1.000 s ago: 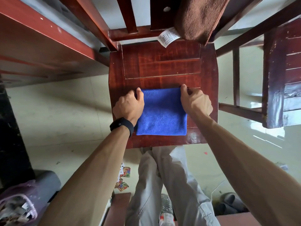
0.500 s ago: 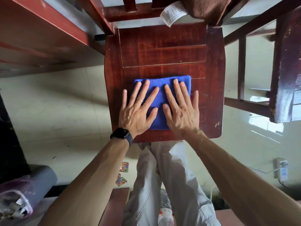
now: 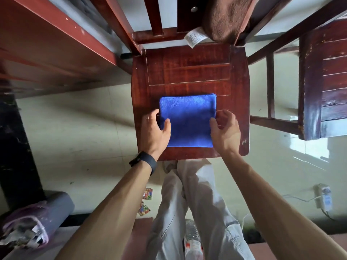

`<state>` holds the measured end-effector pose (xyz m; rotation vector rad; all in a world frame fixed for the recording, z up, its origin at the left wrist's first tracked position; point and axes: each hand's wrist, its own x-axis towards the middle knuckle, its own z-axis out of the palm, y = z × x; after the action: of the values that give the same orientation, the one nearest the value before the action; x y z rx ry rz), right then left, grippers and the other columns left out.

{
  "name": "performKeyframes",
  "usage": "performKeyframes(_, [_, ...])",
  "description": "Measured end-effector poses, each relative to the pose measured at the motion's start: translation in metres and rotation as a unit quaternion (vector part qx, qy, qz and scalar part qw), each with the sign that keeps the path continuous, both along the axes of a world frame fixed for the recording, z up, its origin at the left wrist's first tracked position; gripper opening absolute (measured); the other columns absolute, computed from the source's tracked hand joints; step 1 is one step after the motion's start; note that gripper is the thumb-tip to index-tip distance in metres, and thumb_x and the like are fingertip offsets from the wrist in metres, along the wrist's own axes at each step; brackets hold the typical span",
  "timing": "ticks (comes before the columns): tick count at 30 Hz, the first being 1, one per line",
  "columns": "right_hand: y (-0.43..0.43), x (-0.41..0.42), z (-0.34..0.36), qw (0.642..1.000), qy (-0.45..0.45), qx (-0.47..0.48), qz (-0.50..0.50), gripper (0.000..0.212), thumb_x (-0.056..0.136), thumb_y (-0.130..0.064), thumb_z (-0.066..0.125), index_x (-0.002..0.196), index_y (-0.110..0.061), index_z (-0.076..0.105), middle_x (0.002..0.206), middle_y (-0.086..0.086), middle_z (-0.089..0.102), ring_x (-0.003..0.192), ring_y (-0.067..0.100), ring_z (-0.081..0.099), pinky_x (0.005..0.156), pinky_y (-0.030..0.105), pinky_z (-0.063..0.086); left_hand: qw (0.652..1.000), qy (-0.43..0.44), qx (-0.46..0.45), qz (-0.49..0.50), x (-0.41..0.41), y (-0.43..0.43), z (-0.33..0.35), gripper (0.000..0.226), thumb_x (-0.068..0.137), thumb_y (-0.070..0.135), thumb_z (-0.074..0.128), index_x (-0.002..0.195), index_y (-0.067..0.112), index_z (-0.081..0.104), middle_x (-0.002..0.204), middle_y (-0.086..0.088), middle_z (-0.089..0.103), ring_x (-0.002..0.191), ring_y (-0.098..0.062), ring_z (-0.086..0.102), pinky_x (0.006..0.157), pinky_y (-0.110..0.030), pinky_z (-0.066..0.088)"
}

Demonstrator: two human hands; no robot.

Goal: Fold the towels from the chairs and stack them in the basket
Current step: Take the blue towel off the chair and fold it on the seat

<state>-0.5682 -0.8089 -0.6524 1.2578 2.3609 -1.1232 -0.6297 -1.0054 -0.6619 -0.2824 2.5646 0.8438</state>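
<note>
head view — blue towel [image 3: 187, 121] on chair [image 3: 187, 72], pinched between left grip [image 3: 154, 129], right grip [image 3: 225, 129]

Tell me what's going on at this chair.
A person stands over a wooden chair with a folded blue towel lying flat on its seat. The left hand pinches the towel's left edge and the right hand pinches its right edge, thumbs on top, probably ready to lift it. A brown towel hangs over the chair back, not yet folded. No basket is in view.
</note>
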Motion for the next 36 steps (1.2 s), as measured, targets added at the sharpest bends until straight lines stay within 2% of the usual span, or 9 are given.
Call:
performKeyframes(4, [0.006,-0.029,0.002,0.982,-0.081,-0.148,-0.082,0.048,0.084,-0.038,0.075,0.124,-0.02,0.055,0.107,-0.007,0.064,0.099,0.016,0.063,0.085,0.028,0.049,0.969,-0.138,0.071,0.192,-0.018,0.014,0.003,0.049,0.084,0.034,0.072,0.127,0.016,0.055,0.106,0.002,0.069,0.102,-0.018,0.065,0.093,-0.031,0.049])
performKeyframes(7, [0.016,-0.043,-0.007,0.973,-0.103,-0.18,-0.103,0.051,0.076,-0.04,0.081,0.117,-0.019,0.062,0.106,-0.002,0.069,0.095,0.018,0.067,0.086,0.037,0.057,0.951,-0.175,0.108,0.233,-0.029,0.011,-0.002,0.032,0.079,0.023,0.078,0.107,0.014,0.067,0.088,0.003,0.07,0.09,-0.018,0.068,0.085,-0.029,0.053])
performKeyframes(10, [0.026,-0.046,-0.006,0.964,-0.103,-0.227,-0.093,0.033,0.076,-0.032,0.081,0.104,-0.021,0.07,0.101,0.001,0.074,0.092,0.021,0.07,0.087,0.043,0.059,0.94,-0.216,0.155,0.215,-0.035,0.007,0.002,0.011,0.081,0.017,0.077,0.092,0.014,0.074,0.08,0.006,0.07,0.074,-0.011,0.065,0.066,-0.022,0.05])
performKeyframes(12, [0.029,-0.042,-0.002,0.962,-0.087,-0.247,-0.074,0.025,0.078,-0.026,0.08,0.1,-0.02,0.069,0.098,0.003,0.074,0.086,0.02,0.069,0.084,0.04,0.059,0.936,-0.227,0.165,0.211,-0.036,0.001,0.005,0.019,0.079,0.021,0.079,0.095,0.015,0.072,0.089,0.003,0.073,0.079,-0.013,0.066,0.062,-0.022,0.045])
performKeyframes(18, [0.037,-0.02,0.019,0.947,-0.032,-0.314,-0.062,0.03,0.074,-0.026,0.079,0.099,-0.019,0.063,0.104,0.013,0.073,0.098,0.033,0.072,0.085,0.053,0.06,0.905,-0.269,0.271,0.188,-0.028,-0.013,0.034,0.039,0.079,0.015,0.077,0.116,0.01,0.067,0.109,-0.011,0.074,0.107,-0.03,0.068,0.101,-0.044,0.05])
performKeyframes(22, [0.047,-0.005,0.051,0.925,-0.018,-0.372,-0.076,0.036,0.088,-0.018,0.076,0.119,-0.03,0.063,0.11,0.012,0.073,0.101,0.033,0.072,0.084,0.053,0.061,0.889,-0.298,0.319,0.135,-0.029,-0.01,0.074,0.033,0.091,0.01,0.066,0.123,0.018,0.066,0.115,-0.007,0.073,0.104,-0.025,0.069,0.094,-0.041,0.052])
performKeyframes(26, [0.056,0.008,0.101,0.914,0.015,-0.394,-0.093,0.042,0.092,-0.022,0.073,0.129,-0.035,0.058,0.105,0.007,0.072,0.087,0.036,0.073,0.067,0.045,0.06,0.883,-0.298,0.346,0.103,-0.029,-0.005,0.123,0.033,0.091,0.016,0.068,0.122,0.028,0.065,0.114,-0.002,0.073,0.097,-0.017,0.071,0.082,-0.038,0.057])
performKeyframes(30, [0.058,0.024,0.17,0.923,0.066,-0.367,-0.092,0.039,0.092,-0.027,0.073,0.128,-0.036,0.06,0.093,0.01,0.07,0.078,0.032,0.071,0.069,0.051,0.061,0.889,-0.286,0.348,0.08,-0.026,0.0,0.183,0.042,0.089,0.02,0.071,0.128,0.031,0.06,0.116,-0.001,0.072,0.104,-0.018,0.069,0.082,-0.042,0.057])
performKeyframes(36, [0.062,0.063,0.314,0.923,0.169,-0.322,-0.128,0.031,0.094,-0.028,0.07,0.123,-0.038,0.062,0.106,0.027,0.067,0.089,0.034,0.069,0.074,0.067,0.057,0.891,-0.265,0.368,0.013,-0.02,0.035,0.313,0.033,0.089,0.023,0.07,0.119,0.034,0.065,0.114,0.003,0.073,0.1,-0.019,0.069,0.08,-0.041,0.055])
